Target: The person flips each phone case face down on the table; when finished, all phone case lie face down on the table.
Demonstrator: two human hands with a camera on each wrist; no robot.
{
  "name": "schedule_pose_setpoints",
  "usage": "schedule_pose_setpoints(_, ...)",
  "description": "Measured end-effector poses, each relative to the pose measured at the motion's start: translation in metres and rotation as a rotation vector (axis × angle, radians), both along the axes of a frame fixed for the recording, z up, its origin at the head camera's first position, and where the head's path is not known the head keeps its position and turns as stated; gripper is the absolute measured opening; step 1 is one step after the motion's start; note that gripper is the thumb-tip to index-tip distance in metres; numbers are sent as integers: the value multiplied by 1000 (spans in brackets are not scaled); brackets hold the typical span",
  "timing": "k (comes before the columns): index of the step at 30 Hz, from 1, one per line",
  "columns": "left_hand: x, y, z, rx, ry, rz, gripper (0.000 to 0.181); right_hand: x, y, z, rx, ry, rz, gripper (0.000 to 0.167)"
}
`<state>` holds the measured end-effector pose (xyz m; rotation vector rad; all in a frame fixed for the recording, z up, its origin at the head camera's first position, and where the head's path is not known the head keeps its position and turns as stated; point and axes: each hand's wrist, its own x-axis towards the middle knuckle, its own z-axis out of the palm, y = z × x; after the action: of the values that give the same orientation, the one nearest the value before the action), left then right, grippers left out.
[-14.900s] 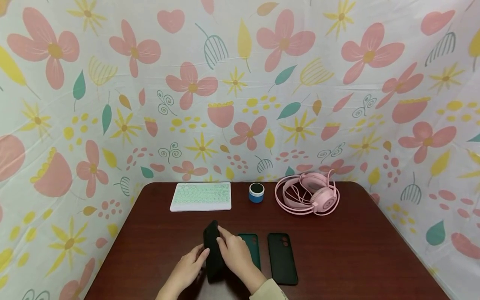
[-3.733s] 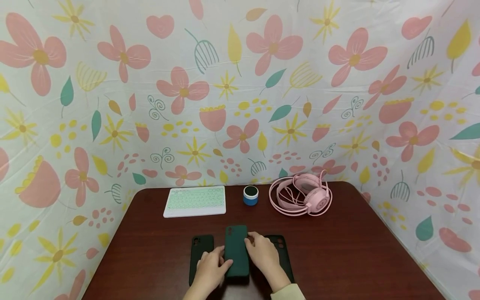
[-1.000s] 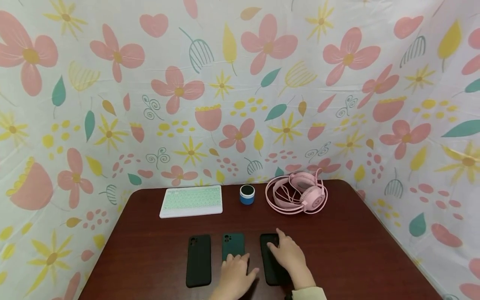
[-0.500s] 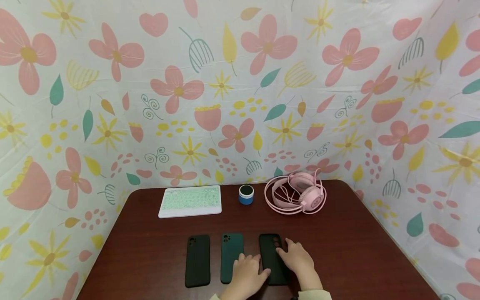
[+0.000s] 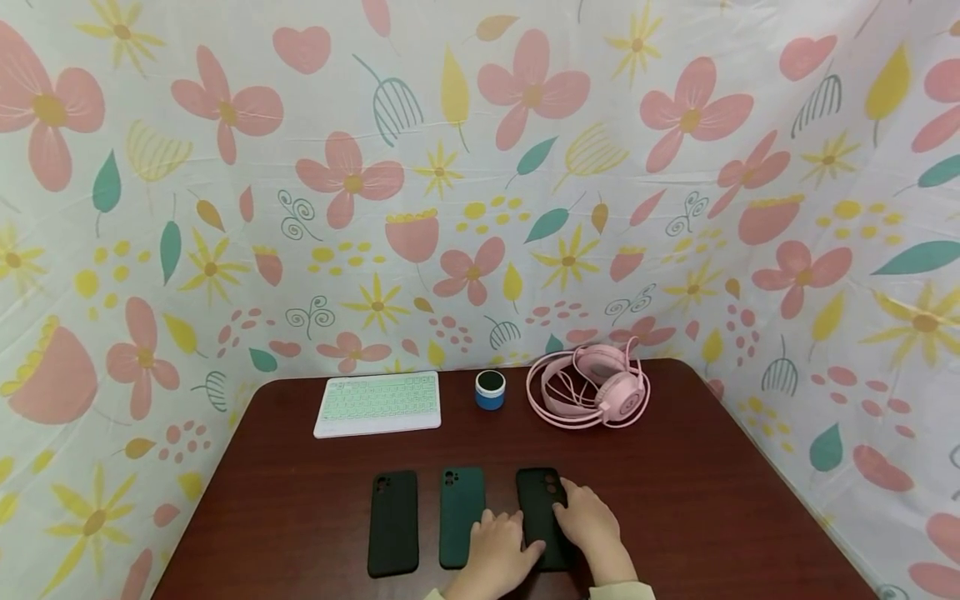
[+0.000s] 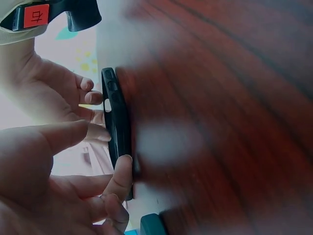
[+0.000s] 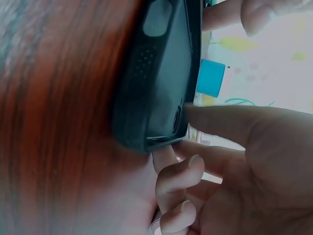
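Observation:
A black phone case [image 5: 542,508] lies on the table, hollow side up, its camera cutout at the top right. My left hand [image 5: 497,552] holds its left edge, thumb over the case and fingertips at the side. My right hand [image 5: 592,525] grips the opposite edge; in the right wrist view the thumb sits on the rim and fingers curl beneath the corner. To the left, a dark green phone case [image 5: 461,517] and another black phone case [image 5: 393,525] lie with camera cutouts at the top left.
Along the back of the brown table [image 5: 712,483] are a white keyboard [image 5: 378,404] with green keys, a small blue cylinder [image 5: 490,393] with a dark top, and pink headphones [image 5: 588,387]. A flowered cloth [image 5: 480,183] hangs behind.
The left black case and the green case were handled in turn and now lie flat, turned over. Both hands have shifted right to the last black case, the right hand closing on its edge.

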<state>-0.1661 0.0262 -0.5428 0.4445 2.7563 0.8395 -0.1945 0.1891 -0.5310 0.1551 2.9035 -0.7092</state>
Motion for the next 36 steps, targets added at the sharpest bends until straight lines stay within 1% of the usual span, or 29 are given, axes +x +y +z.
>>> schedule_pose_setpoints(7, 0, -2, 2, 7, 24, 13, 59, -1, 0, 0, -9, 8, -7, 41)
schedule_pose_setpoints(14, 3, -7, 10, 43, 52, 30, 59, -2, -4, 3, -40, -2, -14, 41)
schedule_pose_setpoints(20, 4, -10, 15, 81, 73, 32, 61, -2, -9, 4, -68, 41, 3, 40)
schedule_pose_setpoints(24, 5, -11, 18, 109, 110, 37, 61, -3, -13, 4, -91, 57, 9, 39)
schedule_pose_setpoints(28, 7, -11, 23, 125, 134, 42, 59, -4, -17, 2, -114, 65, 9, 38)
schedule_pose_setpoints(36, 9, -11, 32, 120, 150, 43, 57, -6, -26, -5, -146, 97, 27, 35)
